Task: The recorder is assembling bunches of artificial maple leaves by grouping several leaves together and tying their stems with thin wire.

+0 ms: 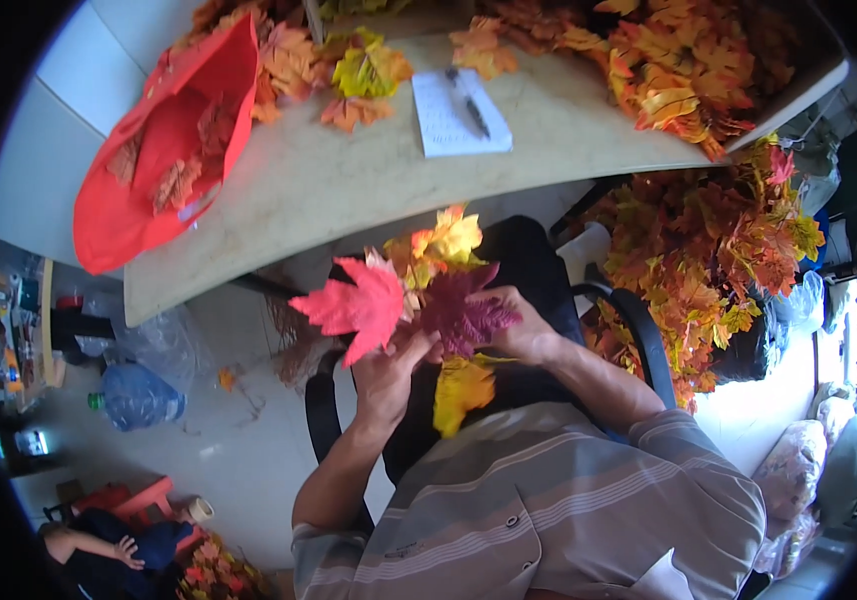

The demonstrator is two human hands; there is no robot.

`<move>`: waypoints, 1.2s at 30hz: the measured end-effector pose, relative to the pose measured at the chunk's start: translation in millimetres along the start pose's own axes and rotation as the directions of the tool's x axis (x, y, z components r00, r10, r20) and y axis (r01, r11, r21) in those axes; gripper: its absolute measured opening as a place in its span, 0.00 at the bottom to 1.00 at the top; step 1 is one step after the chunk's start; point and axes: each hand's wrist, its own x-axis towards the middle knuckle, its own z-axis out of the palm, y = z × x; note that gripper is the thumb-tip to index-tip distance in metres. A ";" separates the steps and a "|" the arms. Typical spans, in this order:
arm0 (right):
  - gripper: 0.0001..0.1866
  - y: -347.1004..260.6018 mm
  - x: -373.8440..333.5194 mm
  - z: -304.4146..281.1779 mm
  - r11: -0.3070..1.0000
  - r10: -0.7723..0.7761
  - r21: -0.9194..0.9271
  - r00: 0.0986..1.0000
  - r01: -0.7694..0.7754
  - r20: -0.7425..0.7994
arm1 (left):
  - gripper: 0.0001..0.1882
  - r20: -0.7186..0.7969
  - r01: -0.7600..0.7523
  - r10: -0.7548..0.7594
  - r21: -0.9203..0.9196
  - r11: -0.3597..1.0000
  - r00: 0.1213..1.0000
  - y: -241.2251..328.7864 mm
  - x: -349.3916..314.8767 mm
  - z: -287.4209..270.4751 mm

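Above my lap I hold a small bunch of artificial maple leaves. A pinkish-red leaf (364, 305) points left, a dark purple leaf (461, 312) lies at the centre, and a yellow-orange leaf (449, 238) rises at the far side. Below them hangs a yellow leaf (464, 395). My left hand (387, 380) is closed at the base of the bunch, its thumb near the purple leaf. My right hand (521, 328) grips the bunch from the right, with some fingers hidden behind the purple leaf.
A table (349, 180) stands ahead, bearing a red hat-shaped holder (164, 150) with brown leaves inside, a paper (444, 125), a pen (474, 108) and heaped leaves (684, 65). More leaves (689, 260) pile at right. A blue-tinted bottle (142, 395) lies left; another person's hand (127, 552) shows lower left.
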 end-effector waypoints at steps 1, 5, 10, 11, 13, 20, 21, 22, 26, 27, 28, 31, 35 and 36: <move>0.09 -3.9 -3.2 -0.6 1.000 -0.004 0.005 0.999 0.004 0.048 | 0.07 0.018 -0.003 0.002 0.034 0.999 1.000 2.5 -1.6 2.7; 0.10 0.7 -9.9 1.2 0.993 -0.093 0.087 0.989 0.083 0.116 | 0.07 0.091 -0.031 0.025 0.073 0.997 0.996 -8.0 -2.6 1.6; 0.10 14.2 -17.0 -3.6 0.957 -0.216 -0.191 0.976 0.220 0.042 | 0.08 0.076 0.032 -0.032 0.012 0.999 0.997 -2.4 -5.0 8.5; 0.10 20.0 -17.6 -8.6 0.888 -0.298 -0.357 0.954 0.290 0.033 | 0.08 0.047 0.047 -0.047 -0.007 0.999 0.998 -1.7 -5.5 10.5; 0.10 6.2 -23.5 -0.2 0.861 -0.325 -0.402 0.945 0.313 0.040 | 0.07 0.058 0.040 -0.040 0.010 0.999 0.997 -6.4 -5.5 3.3; 0.09 -2.5 -28.5 10.4 0.802 -0.446 -0.465 0.894 0.376 -0.044 | 0.07 0.018 0.043 -0.044 0.051 0.998 0.999 -13.4 -3.4 -1.1; 0.09 -3.1 -28.4 8.9 0.822 -0.426 -0.443 0.903 0.357 -0.063 | 0.08 0.025 0.017 -0.017 0.021 1.000 1.000 -13.8 -3.1 1.2; 0.09 -3.8 -28.0 8.1 0.842 -0.405 -0.422 0.911 0.337 -0.080 | 0.08 0.032 -0.009 0.009 -0.009 1.000 0.999 -13.8 -2.5 2.8; 0.08 -3.2 -25.6 10.1 0.780 -0.490 -0.476 0.869 0.406 -0.063 | 0.10 0.024 -0.010 0.010 -0.002 1.000 1.000 -10.2 -3.3 5.8; 0.08 -0.5 -23.3 10.0 0.754 -0.510 -0.513 0.858 0.410 -0.064 | 0.10 0.020 -0.013 0.013 -0.010 1.000 1.000 -8.7 -3.8 7.3; 0.08 1.2 -21.6 9.5 0.727 -0.530 -0.549 0.846 0.413 -0.065 | 0.10 0.017 -0.015 0.015 -0.018 1.000 1.000 -7.0 -3.9 9.0; 0.09 -1.1 -22.3 10.0 0.649 -0.560 -0.636 0.828 0.418 -0.026 | 0.11 0.023 0.000 0.000 -0.018 1.000 1.000 -6.5 -3.6 6.1; 0.12 -6.7 -22.5 11.8 0.541 -0.683 -0.625 0.728 0.563 0.064 | 0.09 0.073 0.028 -0.027 -0.015 0.999 0.997 -8.4 -5.7 3.2; 0.11 -4.2 -23.2 9.8 0.525 -0.662 -0.649 0.743 0.551 0.094 | 0.09 0.067 0.035 -0.034 -0.020 0.999 0.997 -10.3 -4.8 3.7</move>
